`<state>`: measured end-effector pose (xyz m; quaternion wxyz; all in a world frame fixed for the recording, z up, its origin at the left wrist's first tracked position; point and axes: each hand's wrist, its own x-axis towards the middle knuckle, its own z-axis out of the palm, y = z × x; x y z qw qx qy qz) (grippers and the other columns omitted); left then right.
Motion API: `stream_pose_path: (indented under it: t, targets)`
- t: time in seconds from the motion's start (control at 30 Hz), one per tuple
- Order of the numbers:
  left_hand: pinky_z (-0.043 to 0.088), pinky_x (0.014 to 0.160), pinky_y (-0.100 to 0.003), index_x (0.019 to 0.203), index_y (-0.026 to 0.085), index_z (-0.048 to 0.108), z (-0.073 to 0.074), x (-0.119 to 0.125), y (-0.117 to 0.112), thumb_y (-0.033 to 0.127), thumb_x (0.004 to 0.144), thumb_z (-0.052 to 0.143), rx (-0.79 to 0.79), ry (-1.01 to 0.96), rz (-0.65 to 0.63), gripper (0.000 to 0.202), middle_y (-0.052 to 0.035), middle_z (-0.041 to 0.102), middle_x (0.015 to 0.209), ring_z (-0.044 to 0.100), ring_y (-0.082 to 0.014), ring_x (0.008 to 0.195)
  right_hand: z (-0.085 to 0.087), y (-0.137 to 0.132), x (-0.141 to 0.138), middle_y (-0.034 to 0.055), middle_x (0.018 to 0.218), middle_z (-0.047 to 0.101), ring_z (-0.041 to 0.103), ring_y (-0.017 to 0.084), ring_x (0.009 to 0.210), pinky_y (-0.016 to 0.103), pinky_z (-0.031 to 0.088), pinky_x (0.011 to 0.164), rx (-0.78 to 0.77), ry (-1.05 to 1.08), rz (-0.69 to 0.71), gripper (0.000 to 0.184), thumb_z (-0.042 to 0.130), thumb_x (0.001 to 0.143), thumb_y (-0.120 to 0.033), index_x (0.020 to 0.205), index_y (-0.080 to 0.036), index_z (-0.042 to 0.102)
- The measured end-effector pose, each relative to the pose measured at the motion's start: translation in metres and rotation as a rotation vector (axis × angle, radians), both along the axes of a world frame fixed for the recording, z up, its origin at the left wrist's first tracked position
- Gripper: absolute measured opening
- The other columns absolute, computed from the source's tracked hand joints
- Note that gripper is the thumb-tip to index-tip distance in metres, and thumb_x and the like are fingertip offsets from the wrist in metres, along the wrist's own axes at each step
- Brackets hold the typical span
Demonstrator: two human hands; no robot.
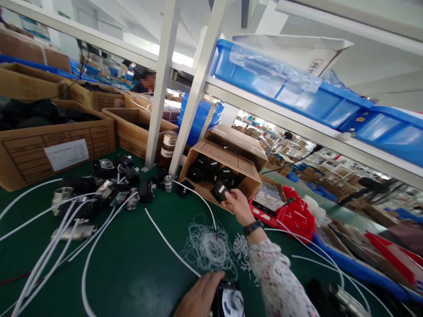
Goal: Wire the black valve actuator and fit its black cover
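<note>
My right hand [238, 206] is closed on the edge of a black block-shaped cover [218, 191] with a small white label, at the open mouth of a cardboard box [194, 155]. Similar black covers [213, 165] are piled inside it. At the bottom of the view, my left hand [202, 294] is wrapped against the side of a black valve actuator [231, 299] with a silvery round part on its face. The left thumb and the lower part of the actuator are cut off by the frame. Between the hands lies a tangle of thin clear line [211, 246].
Several black and metal valve units [112, 187] with white cables lie at left. Small white pieces [242, 251] are heaped beside my right forearm. A brown jar [168, 149] stands by the shelf posts. Red bins [297, 215] sit at right, blue bins [291, 97] overhead.
</note>
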<state>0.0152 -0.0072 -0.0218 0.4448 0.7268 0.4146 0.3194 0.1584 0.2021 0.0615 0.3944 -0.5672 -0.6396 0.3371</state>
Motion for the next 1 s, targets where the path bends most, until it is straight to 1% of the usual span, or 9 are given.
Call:
stream_pose_path:
  t: [0.13, 0.27, 0.37, 0.43, 0.5, 0.6, 0.77, 0.9, 1.0]
  targets:
    - [0.033, 0.108, -0.039, 0.134, 0.015, 0.038, 0.015, -0.004, -0.005, 0.026, 0.055, 0.080, -0.094, -0.050, 0.028, 0.091, -0.0141, 0.046, 0.137, 0.042, -0.0298, 0.125, -0.001, -0.105, 0.093, 0.0073, 0.086, 0.064, 0.064, 0.023, 0.069, 0.038, 0.054, 0.067, 0.053, -0.030, -0.105, 0.048, 0.065, 0.072, -0.052, 0.101, -0.016, 0.051]
    - [0.037, 0.105, -0.043, 0.131, 0.021, 0.040, 0.023, -0.001, -0.010, 0.016, 0.060, 0.071, -0.161, -0.132, 0.094, 0.077, -0.0107, 0.049, 0.134, 0.046, -0.0278, 0.122, -0.038, -0.235, 0.171, 0.0094, 0.120, 0.058, 0.057, 0.028, 0.106, 0.046, 0.045, 0.095, 0.119, -0.309, -0.234, 0.040, 0.058, 0.081, -0.037, 0.118, -0.022, 0.053]
    - [0.040, 0.101, -0.045, 0.129, 0.023, 0.041, 0.027, 0.002, -0.010, 0.017, 0.064, 0.066, -0.175, -0.119, 0.110, 0.070, -0.0086, 0.052, 0.130, 0.050, -0.0282, 0.118, -0.070, -0.312, 0.198, 0.0077, 0.130, 0.051, 0.050, 0.028, 0.118, 0.047, 0.042, 0.099, 0.120, -0.477, -0.196, 0.031, 0.049, 0.087, -0.028, 0.117, -0.025, 0.054]
    - [0.043, 0.098, -0.046, 0.129, 0.024, 0.041, 0.029, 0.004, -0.009, 0.020, 0.067, 0.065, -0.192, -0.109, 0.110, 0.066, -0.0073, 0.055, 0.127, 0.053, -0.0282, 0.115, -0.079, -0.341, 0.199, 0.0075, 0.134, 0.048, 0.048, 0.030, 0.119, 0.049, 0.042, 0.098, 0.072, -0.595, -0.152, 0.029, 0.053, 0.086, -0.029, 0.115, -0.027, 0.055]
    - [0.045, 0.096, -0.047, 0.128, 0.024, 0.041, 0.030, 0.005, -0.009, 0.023, 0.068, 0.064, -0.221, -0.113, 0.113, 0.064, -0.0067, 0.056, 0.125, 0.055, -0.0282, 0.112, -0.079, -0.350, 0.193, 0.0078, 0.141, 0.038, 0.041, 0.033, 0.124, 0.052, 0.037, 0.101, 0.033, -0.680, -0.156, 0.044, 0.063, 0.081, -0.035, 0.122, -0.028, 0.050]
    - [0.046, 0.094, -0.046, 0.127, 0.023, 0.041, 0.031, 0.006, -0.010, 0.025, 0.068, 0.064, -0.268, -0.144, 0.117, 0.064, -0.0068, 0.056, 0.124, 0.057, -0.0277, 0.110, -0.073, -0.338, 0.182, 0.0106, 0.146, 0.026, 0.028, 0.036, 0.130, 0.054, 0.029, 0.106, -0.007, -0.711, -0.203, 0.078, 0.073, 0.072, -0.040, 0.137, -0.024, 0.033]
    - [0.041, 0.099, -0.044, 0.130, 0.023, 0.036, 0.031, 0.005, -0.011, 0.019, 0.064, 0.067, -0.256, -0.164, 0.127, 0.073, -0.0079, 0.054, 0.127, 0.051, -0.0274, 0.118, -0.067, -0.297, 0.159, 0.0135, 0.133, 0.040, 0.035, 0.031, 0.125, 0.050, 0.028, 0.107, -0.123, -0.537, -0.188, 0.075, 0.065, 0.073, -0.021, 0.139, -0.017, 0.028]
    - [0.046, 0.092, -0.036, 0.124, 0.022, 0.041, 0.034, 0.004, -0.010, 0.016, 0.063, 0.068, -0.222, -0.207, 0.058, 0.067, -0.0055, 0.058, 0.121, 0.056, -0.0243, 0.109, -0.040, -0.271, 0.110, 0.0094, 0.139, 0.034, 0.031, 0.028, 0.129, 0.046, 0.026, 0.110, -0.049, -0.293, 0.039, 0.084, 0.072, 0.070, -0.021, 0.139, -0.025, 0.024]
    - [0.045, 0.094, -0.034, 0.123, 0.021, 0.040, 0.032, 0.003, -0.008, 0.019, 0.063, 0.072, -0.160, -0.196, 0.045, 0.067, -0.0050, 0.058, 0.120, 0.056, -0.0225, 0.109, -0.015, -0.251, 0.068, 0.0103, 0.136, 0.036, 0.033, 0.028, 0.127, 0.044, 0.031, 0.109, 0.082, -0.276, 0.261, 0.090, 0.080, 0.067, -0.030, 0.139, -0.025, 0.026]
